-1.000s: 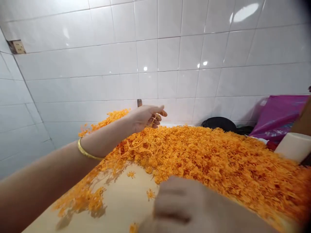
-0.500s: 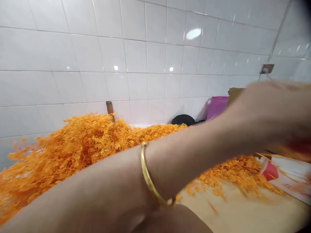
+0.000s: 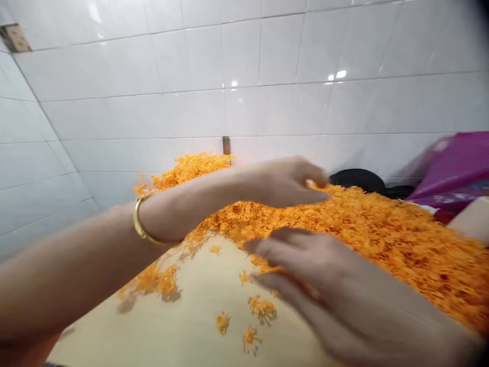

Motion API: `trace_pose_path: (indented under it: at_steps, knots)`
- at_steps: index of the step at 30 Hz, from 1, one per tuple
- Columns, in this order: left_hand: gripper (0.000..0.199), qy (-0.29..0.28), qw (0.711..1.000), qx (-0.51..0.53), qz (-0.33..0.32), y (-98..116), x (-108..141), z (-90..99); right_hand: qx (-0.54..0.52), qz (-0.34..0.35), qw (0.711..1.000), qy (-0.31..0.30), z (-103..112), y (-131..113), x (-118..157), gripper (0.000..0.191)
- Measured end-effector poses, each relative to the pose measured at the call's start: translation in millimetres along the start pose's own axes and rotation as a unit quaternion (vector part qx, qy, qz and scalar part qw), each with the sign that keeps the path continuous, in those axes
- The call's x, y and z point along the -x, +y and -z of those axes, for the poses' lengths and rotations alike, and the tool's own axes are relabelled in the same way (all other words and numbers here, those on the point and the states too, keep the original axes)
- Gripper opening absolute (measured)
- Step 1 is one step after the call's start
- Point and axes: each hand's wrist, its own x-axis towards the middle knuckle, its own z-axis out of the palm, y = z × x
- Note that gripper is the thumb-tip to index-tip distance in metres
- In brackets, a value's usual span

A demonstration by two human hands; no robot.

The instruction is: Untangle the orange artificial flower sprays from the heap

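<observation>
A large heap of small orange pieces (image 3: 362,224) with thin curly prongs spreads over a pale surface. My left hand (image 3: 282,181), on the arm with the gold bangle (image 3: 140,219), reaches across this heap. Its fingers and thumb are apart, pointing right, with nothing visible in them. Lower down, my right hand (image 3: 305,270) points left, thumb and fingers spread just over the heap's near edge. Some orange shows between them, but I cannot tell whether it is touched. Several loose orange pieces (image 3: 263,309) lie below and left of that hand. Both hands are blurred.
White tiles (image 3: 282,112) cover the wall behind. A dark brown upright strip (image 3: 226,145) stands against it. Black round objects (image 3: 357,179) and a purple bag (image 3: 454,165) sit at the back right. The pale tabletop (image 3: 164,331) shows in front, with a wall socket (image 3: 15,38) at upper left.
The view has swung left. My left arm, earlier stretched far to the right, now has its hand over the heap. My right hand has come into view at lower right.
</observation>
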Motion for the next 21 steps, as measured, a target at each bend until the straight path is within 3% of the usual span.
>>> trace_pose_path:
  at_steps: [3, 5, 10, 13, 16, 21]
  knots:
    - [0.061, 0.012, 0.997, -0.078, -0.014, -14.1, 20.6, 0.9, 0.026, -0.046, 0.99, 0.128, 15.4, 22.9, -2.1, 0.023]
    - [0.069, -0.008, 0.992, -0.127, -0.022, -25.6, 34.0, -10.5, 0.044, -0.076, 0.981, 0.173, 17.9, 33.5, -1.5, 0.026]
    - [0.097, -0.044, 0.961, -0.271, -0.04, -79.4, 76.8, -72.0, 0.042, -0.075, 0.983, 0.162, 15.9, 34.2, -3.2, 0.024]
    - [0.099, -0.045, 0.942, -0.327, -0.063, -101.4, 88.2, -101.2, 0.042, -0.067, 0.984, 0.157, 14.0, 32.0, -5.4, 0.023]
    - [0.097, -0.012, 0.946, -0.321, -0.046, -96.8, 67.7, -113.7, 0.06, -0.069, 0.983, 0.161, 10.1, 35.2, -4.9, 0.026]
    - [0.083, -0.01, 0.955, -0.292, -0.051, -67.0, -16.0, -121.1, 0.096, -0.07, 0.975, 0.188, 1.5, 46.7, -3.5, 0.032]
